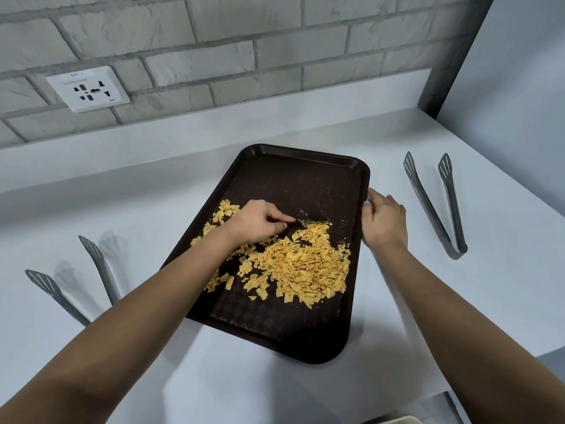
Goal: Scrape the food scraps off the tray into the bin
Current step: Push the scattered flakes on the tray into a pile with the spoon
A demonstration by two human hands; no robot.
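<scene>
A dark scraper [308,222] is being pinched by the left hand [260,223] over the scraps [302,264] on the tray [293,179], whose right rim is being gripped by the right hand [383,220].

A dark brown tray [293,185] with rounded corners and a low raised rim lay flat on the white counter [397,301], turned a little so its near corner reached close to the counter's front edge. Lots of small yellow food scraps [299,264] sat on it, most of them in one heap toward its middle and right side, with some loose bits on the left and tiny crumbs farther back. Only a pale corner of what could be the bin [394,420] showed at the very bottom.
</scene>
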